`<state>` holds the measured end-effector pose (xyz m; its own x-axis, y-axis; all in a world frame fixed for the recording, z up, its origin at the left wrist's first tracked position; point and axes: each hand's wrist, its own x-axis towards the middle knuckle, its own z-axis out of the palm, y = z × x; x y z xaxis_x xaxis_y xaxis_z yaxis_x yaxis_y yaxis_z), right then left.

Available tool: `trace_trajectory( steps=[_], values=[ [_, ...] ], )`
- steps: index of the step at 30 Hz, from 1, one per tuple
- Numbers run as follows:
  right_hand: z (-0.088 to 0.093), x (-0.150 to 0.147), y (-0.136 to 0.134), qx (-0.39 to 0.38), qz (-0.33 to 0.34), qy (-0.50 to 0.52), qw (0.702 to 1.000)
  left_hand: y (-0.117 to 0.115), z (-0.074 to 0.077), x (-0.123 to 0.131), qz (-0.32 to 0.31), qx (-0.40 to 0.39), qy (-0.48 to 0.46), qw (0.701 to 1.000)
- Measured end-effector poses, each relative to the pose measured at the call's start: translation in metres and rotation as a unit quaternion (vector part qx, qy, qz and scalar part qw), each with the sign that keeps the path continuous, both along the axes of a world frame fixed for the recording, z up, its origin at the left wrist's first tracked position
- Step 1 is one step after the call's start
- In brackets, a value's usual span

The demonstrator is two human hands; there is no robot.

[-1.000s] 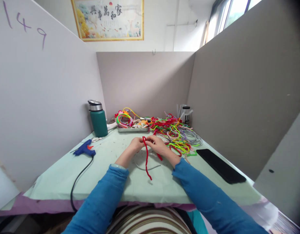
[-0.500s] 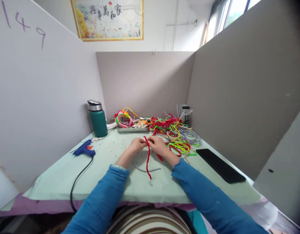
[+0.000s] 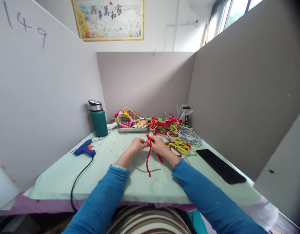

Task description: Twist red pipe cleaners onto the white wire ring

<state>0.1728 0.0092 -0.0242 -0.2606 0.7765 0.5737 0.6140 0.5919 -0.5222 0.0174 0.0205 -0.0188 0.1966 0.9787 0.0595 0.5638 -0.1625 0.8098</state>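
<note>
A red pipe cleaner [image 3: 148, 160] hangs down from between my fingertips over the table, its upper end bent near my right fingers. My left hand [image 3: 138, 144] is closed in a pinch at it from the left. From the other side my right hand [image 3: 158, 145] grips the same pipe cleaner with thumb and fingers. Another red piece pokes out below my right palm; whether the two join is hidden. Under my hands a thin grey strand [image 3: 150, 170] lies curved on the pale green cloth [image 3: 130, 188].
Behind my hands are a heap of coloured pipe cleaners [image 3: 174, 130] and a metal tray [image 3: 132, 130] of small pieces. A green bottle [image 3: 98, 120] and a blue glue gun [image 3: 85, 149] with a cord are at left, a black phone [image 3: 220, 165] at right. Grey partitions [image 3: 145, 81] enclose the table.
The hanging red pipe cleaner has shifted slightly right and up, and its top is now bent over near my right fingertips. My left fingertips have moved a little to the right.
</note>
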Motion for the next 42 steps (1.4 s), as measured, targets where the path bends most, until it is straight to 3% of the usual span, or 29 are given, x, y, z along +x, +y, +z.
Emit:
trace_trajectory(
  steps=[10, 17, 28, 34, 42],
  values=[
    [-0.002, 0.004, 0.009, -0.058, -0.025, 0.042, 0.997, -0.004, 0.003, 0.002, -0.038, 0.011, -0.038, 0.998],
    [-0.006, 0.005, 0.012, -0.075, -0.031, 0.032, 0.996, -0.008, 0.005, 0.002, -0.033, 0.019, -0.025, 0.999],
    [-0.006, 0.005, 0.009, -0.097, 0.032, -0.053, 0.993, 0.000, 0.000, -0.002, 0.015, 0.075, 0.112, 0.991],
    [-0.004, 0.003, 0.003, -0.094, 0.018, -0.093, 0.991, 0.000, -0.001, -0.003, 0.036, 0.083, 0.123, 0.988],
    [0.000, 0.000, -0.004, -0.099, 0.015, -0.178, 0.979, -0.007, 0.004, 0.000, 0.054, 0.056, 0.237, 0.968]
  ],
)
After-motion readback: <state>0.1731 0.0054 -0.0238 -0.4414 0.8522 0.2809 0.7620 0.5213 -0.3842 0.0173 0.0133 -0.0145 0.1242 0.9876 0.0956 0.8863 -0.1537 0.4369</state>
